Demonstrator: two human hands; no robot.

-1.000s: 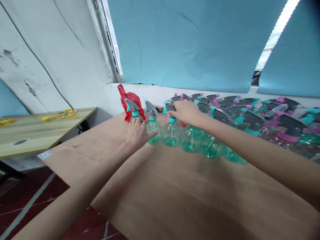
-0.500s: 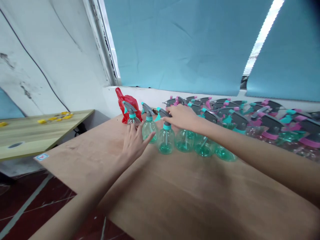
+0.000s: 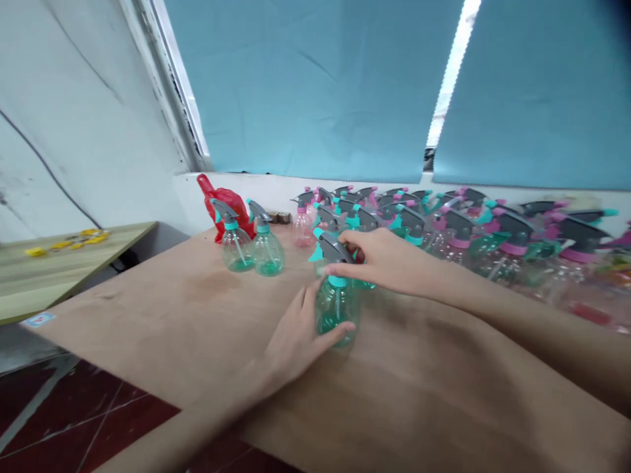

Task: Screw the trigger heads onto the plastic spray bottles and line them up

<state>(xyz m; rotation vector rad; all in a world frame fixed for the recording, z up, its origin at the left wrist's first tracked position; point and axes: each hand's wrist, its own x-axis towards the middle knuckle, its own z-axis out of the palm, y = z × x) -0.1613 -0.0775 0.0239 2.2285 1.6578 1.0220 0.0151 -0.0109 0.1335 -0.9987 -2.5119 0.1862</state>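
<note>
A clear green spray bottle [image 3: 337, 303] with a grey and turquoise trigger head stands upright in front of me, a little green liquid inside. My left hand [image 3: 290, 338] is closed around the lower left of its body, thumb across the front and fingertips partly hidden behind it. At the head, my right hand [image 3: 382, 259] grips from the right with thumb and bent fingers. Two similar green bottles stand together to the left, the nearer one [image 3: 269, 253] beside the other [image 3: 235, 246].
Many spray bottles with pink or turquoise parts [image 3: 458, 230] crowd the back right of the brown table [image 3: 207, 328]. A red plastic bag [image 3: 229, 207] lies behind the left pair. Yellow pieces [image 3: 73, 243] rest on a separate wooden table [image 3: 29, 276].
My left hand has left the leftmost bottle and moved right onto the bottle in front. My right hand now has that bottle's head, and the bottle is nearer me. The view has shifted right.
</note>
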